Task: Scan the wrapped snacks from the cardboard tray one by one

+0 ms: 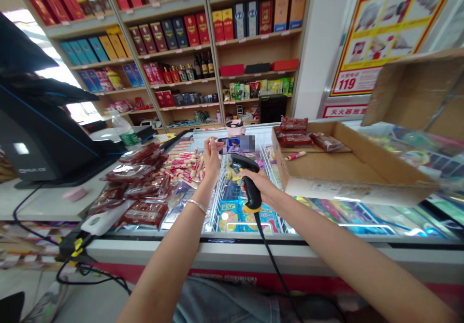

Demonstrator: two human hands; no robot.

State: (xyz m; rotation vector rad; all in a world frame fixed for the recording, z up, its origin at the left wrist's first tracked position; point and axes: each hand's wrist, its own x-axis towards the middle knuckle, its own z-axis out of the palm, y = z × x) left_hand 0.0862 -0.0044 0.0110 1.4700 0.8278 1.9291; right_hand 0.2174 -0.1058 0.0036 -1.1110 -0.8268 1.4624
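Note:
My right hand grips a black barcode scanner with yellow trim, its cable running down over the freezer's front edge. The scanner's head points up and left. My left hand is raised just left of a smartphone, fingers partly bent and apart, with nothing visible held. Its fingertips are close to the phone's left edge; contact cannot be made out. The phone stands on its side with a lit screen, in front of a pink cup. Pink-and-cream wrapped sticks lie in a pile left of my left hand.
Brown shiny packets are heaped at the left, beside a white-handled object. An open cardboard box with several brown packets stands right. A checkout terminal, a bottle and stocked shelves surround the freezer.

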